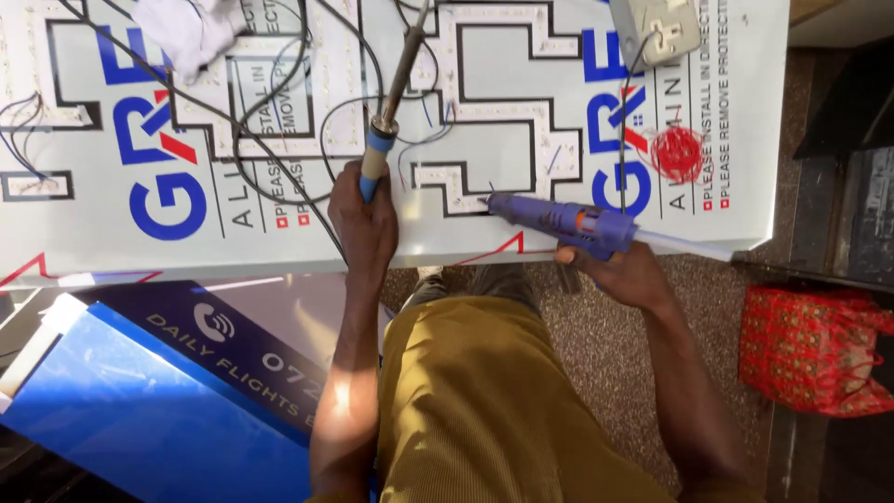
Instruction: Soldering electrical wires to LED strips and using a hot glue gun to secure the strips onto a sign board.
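Note:
My left hand grips the blue handle of a soldering iron, which points away from me over the white board. In my right hand is a purple glue gun; its nozzle touches a strip of small lights fixed along a black outline on the board. Thin black wires loop across the board around the iron.
A white cloth lies at the board's far left. A grey socket box and a red coil of wire sit at the right. A blue sign panel leans at lower left, and a red patterned bag is on the speckled floor.

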